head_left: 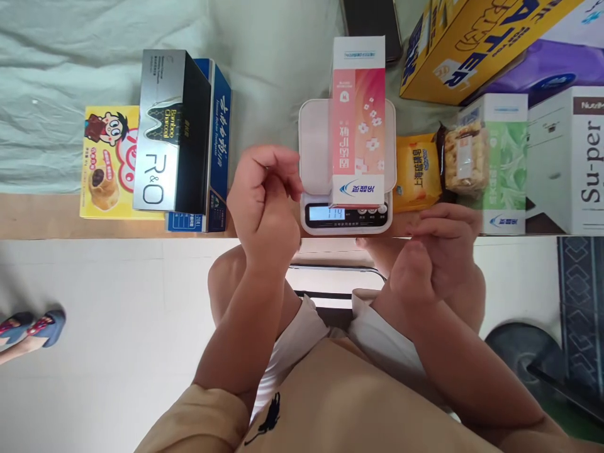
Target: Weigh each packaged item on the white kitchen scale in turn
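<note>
A pink and white carton (357, 119) lies on a white kitchen scale (312, 145) at the table's near edge; its display (326, 214) is lit with digits. My left hand (264, 195) hovers just left of the scale, fingers curled loosely, holding nothing. My right hand (441, 248) is below the scale's right corner, fingers curled inward, with nothing visible in it. Neither hand touches the carton.
Left of the scale stand a silver and black R&O box (165, 132), a blue box (218, 145) and a yellow snack box (106, 163). To the right lie a yellow packet (415, 173), a snack bag (465, 157), a green carton (504, 157) and larger boxes (472, 44). Another person's foot in a slipper (31, 327) is at far left.
</note>
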`<control>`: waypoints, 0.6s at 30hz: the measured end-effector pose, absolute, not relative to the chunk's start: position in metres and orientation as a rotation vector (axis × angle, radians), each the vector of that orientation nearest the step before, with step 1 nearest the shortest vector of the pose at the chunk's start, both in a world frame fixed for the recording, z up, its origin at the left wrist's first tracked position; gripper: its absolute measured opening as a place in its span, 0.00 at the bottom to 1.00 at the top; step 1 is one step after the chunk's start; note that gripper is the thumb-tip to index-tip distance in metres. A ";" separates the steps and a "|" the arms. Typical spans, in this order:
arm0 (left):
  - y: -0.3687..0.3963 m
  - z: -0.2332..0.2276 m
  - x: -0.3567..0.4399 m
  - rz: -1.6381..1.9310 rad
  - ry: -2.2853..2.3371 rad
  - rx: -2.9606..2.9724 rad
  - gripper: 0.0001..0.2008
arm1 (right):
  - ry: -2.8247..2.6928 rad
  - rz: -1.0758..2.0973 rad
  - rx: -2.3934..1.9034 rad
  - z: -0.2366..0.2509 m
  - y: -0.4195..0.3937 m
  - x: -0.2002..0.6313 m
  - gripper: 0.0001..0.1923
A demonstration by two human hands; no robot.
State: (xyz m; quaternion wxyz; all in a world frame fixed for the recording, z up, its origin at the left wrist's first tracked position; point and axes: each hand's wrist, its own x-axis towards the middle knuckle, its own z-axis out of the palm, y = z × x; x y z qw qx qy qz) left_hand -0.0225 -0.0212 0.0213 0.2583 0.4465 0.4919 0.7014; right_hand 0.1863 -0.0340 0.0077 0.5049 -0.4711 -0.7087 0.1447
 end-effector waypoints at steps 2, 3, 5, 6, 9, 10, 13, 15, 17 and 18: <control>-0.021 0.024 -0.021 1.942 1.328 1.200 0.12 | -1.729 0.276 -1.039 0.008 -0.030 0.183 0.05; -0.021 0.026 -0.020 1.956 1.308 1.203 0.14 | -1.735 0.253 -1.008 0.008 -0.029 0.182 0.05; -0.023 0.030 -0.018 1.945 1.323 1.245 0.16 | -1.740 0.238 -0.990 0.006 -0.027 0.179 0.05; -0.024 0.031 -0.016 1.927 1.356 1.276 0.16 | -1.740 0.238 -0.993 0.005 -0.027 0.178 0.05; -0.026 0.031 -0.009 1.871 1.495 1.403 0.14 | -1.751 0.250 -1.019 0.001 -0.028 0.175 0.05; -0.027 0.029 -0.005 1.869 1.532 1.494 0.11 | -1.762 0.256 -1.035 0.000 -0.028 0.173 0.06; -0.029 0.023 0.004 1.802 1.630 1.811 0.07 | -1.802 0.274 -1.110 -0.001 -0.029 0.169 0.12; -0.031 0.018 0.006 1.680 1.677 1.881 0.16 | -1.826 0.265 -1.182 -0.001 -0.030 0.167 0.17; -0.034 0.014 0.006 1.550 1.697 1.865 0.22 | -1.864 0.227 -1.246 -0.001 -0.031 0.165 0.22; -0.036 0.013 0.006 1.516 1.682 1.875 0.23 | -1.887 0.201 -1.267 -0.001 -0.031 0.165 0.25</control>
